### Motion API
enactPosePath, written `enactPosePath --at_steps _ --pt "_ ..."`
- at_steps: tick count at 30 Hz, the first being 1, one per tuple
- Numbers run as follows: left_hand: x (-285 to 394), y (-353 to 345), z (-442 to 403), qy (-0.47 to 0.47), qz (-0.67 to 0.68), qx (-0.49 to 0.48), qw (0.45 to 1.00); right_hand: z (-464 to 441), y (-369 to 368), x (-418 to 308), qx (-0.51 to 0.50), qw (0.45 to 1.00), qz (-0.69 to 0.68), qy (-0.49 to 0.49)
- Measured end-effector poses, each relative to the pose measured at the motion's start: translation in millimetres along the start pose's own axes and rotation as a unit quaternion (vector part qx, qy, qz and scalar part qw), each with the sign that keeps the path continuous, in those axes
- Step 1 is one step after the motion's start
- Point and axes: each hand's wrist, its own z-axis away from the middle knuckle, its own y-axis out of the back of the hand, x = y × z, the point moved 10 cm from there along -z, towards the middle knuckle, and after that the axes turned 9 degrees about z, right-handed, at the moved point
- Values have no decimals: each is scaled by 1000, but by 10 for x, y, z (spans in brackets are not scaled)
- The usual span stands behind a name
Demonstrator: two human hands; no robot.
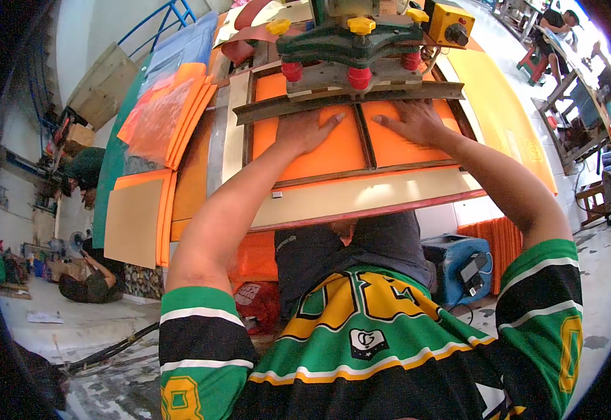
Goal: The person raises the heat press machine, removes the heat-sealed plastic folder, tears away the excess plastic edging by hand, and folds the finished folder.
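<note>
My left hand (pixel 308 131) lies flat on an orange sheet (pixel 330 154) in the left half of a dark frame, thumb stretched out to the right. My right hand (pixel 417 126) rests the same way on the orange sheet (pixel 407 154) in the right half, its thumb pointing left. Between them runs the frame's dark divider bar (pixel 369 147). A long dark metal bar (pixel 347 99) passes just over my fingertips and partly hides them. Above it is a green press head (pixel 351 45) with yellow knobs and red fittings. Neither hand grips anything.
Stacked orange sheets (pixel 197 115), some under clear film, lie at the left, with a tan board (pixel 134 220) nearer me. A yellow sheet (pixel 501 112) covers the table's right side. A yellow control box (pixel 451 24) stands by the press. Other people sit at left and far right.
</note>
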Motion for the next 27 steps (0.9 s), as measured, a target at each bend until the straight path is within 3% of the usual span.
enactPosePath --at_steps 6,11,17,20,27 --pt "-20 -42 -3 23 19 -49 998 11 7 -9 13 1000 6 13" --pt "19 -8 -16 -17 3 7 1000 11 15 11 -10 1000 1 0" --pt "11 7 -20 3 16 -23 1000 19 58 -21 0 1000 -22 14" --pt "50 8 -10 -27 -26 8 999 28 30 -7 -53 998 -13 -10" --pt "20 -33 -16 -4 38 -27 999 19 52 -22 2 1000 9 14"
